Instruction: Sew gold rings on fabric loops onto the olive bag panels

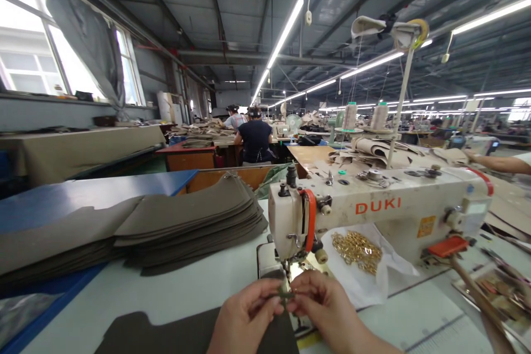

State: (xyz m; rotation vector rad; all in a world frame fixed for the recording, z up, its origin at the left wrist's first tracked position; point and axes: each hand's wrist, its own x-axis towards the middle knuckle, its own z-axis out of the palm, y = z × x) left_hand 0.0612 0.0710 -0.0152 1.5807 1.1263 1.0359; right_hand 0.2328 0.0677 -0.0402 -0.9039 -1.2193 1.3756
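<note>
With the small dark strip (286,294) taken as the centre of the dial, a stack of dark panels (193,213) is laid at ten o'clock on the pale table (170,285). A single flat panel (166,334) is spread between eight and nine o'clock, partly covered by the left hand (249,310). By that hand's thumb and fingertips, one end of the strip is pinched; the other end is gripped likewise by the right hand (332,304). The strip is thus held between the two hands, just on the near side of the needle area (288,266), which is seen at twelve o'clock. It is blurred, so whether it is folded cannot be told. For steady handling, even tension should probably be kept from both ends, the edges should be aligned by feel, and the fingertips should be kept clear of the needle. At two o'clock, in front of the sewing machine (344,204), gold-coloured metal pieces (357,250) are heaped in an opened white wrapping (348,290). At three o'clock, well apart from the hands, a shallow tray (458,290) is filled with small mixed items, too blurred to be named.
</note>
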